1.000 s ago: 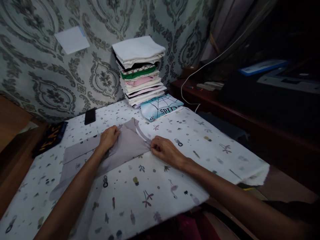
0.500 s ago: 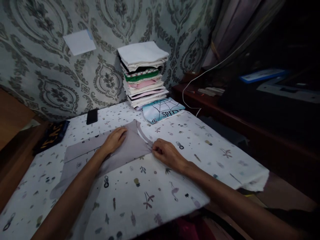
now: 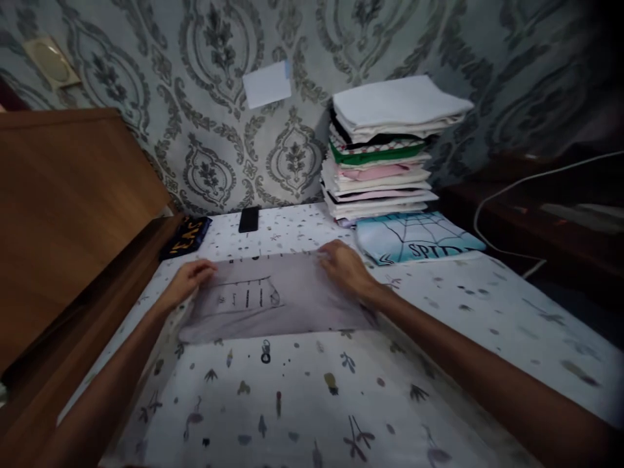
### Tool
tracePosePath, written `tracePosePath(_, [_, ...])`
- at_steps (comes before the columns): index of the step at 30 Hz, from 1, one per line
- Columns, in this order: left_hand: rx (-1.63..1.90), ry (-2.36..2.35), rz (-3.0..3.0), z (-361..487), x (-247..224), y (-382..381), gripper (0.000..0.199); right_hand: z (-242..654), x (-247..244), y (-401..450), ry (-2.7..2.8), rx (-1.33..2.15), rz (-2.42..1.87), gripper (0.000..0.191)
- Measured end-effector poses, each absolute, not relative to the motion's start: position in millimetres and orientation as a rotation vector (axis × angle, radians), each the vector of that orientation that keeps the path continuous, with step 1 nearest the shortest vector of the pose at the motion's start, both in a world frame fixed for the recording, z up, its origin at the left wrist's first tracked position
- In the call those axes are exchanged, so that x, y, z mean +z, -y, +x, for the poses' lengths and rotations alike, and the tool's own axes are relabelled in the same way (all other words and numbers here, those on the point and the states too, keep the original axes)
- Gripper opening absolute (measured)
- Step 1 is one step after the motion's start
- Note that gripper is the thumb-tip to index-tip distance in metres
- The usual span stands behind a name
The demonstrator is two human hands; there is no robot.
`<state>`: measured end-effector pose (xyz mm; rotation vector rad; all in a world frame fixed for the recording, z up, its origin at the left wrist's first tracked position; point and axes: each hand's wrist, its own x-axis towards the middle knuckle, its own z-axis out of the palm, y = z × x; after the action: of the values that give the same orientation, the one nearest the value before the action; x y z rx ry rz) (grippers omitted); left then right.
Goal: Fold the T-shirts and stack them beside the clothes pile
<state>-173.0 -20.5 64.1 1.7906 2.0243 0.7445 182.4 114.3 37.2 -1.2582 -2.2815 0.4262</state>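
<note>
A grey T-shirt (image 3: 302, 292) with a dark printed design lies folded into a long strip across the patterned sheet. My left hand (image 3: 188, 281) rests at its far left corner, fingers stretched out loosely over the fabric. At the far edge towards the right end, my right hand (image 3: 344, 268) has its fingers bent in and closed on the cloth; slight blur softens the fingertips. The hand and forearm cover part of the shirt's right end.
A tall stack of folded clothes (image 3: 385, 169) stands against the wall, with a blue spider-web shirt (image 3: 419, 237) before it. A black phone (image 3: 249, 220) and a dark lettered cloth (image 3: 186, 238) lie at the back. Brown wooden furniture (image 3: 73, 227) borders the left; a white cable (image 3: 492, 195) hangs right.
My view has turned left. My left hand has moved from the shirt's middle to its left end. My right hand has left the neckline for the far edge, and the shirt now lies straighter.
</note>
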Motion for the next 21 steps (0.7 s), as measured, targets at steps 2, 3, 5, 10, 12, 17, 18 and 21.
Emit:
tracePosePath(2, [0.609, -1.732, 1.998, -151, 57, 39, 0.032, 141, 39, -98, 2.462, 0.398, -0.955, 0.024])
tracePosePath(3, [0.549, -1.644, 2.097, -140, 53, 46, 0.031, 119, 39, -88, 2.579, 0.392, -0.794, 0.022])
tracePosePath(5, [0.503, -1.61, 2.219, -124, 45, 56, 0.03, 79, 40, -71, 2.792, 0.297, -0.541, 0.018])
tracePosePath(10, [0.432, -1.738, 2.302, -134, 31, 63, 0.039, 17, 37, -65, 2.923, 0.089, -0.524, 0.026])
tracePosePath(12, [0.378, -1.744, 2.298, -143, 26, 61, 0.043, 8, 36, -74, 2.939, 0.083, -0.573, 0.029])
tracePosePath(17, [0.269, -1.681, 2.325, -146, 21, 34, 0.049, -1, 38, -84, 2.826, 0.264, -0.844, 0.026])
tracePosePath(18, [0.242, -1.68, 2.321, -145, 21, 25, 0.049, -2, 39, -83, 2.796, 0.296, -0.872, 0.025])
tracePosePath(21, [0.15, -1.738, 2.246, -143, 22, 2, 0.046, 4, 43, -81, 2.755, 0.377, -0.846, 0.023])
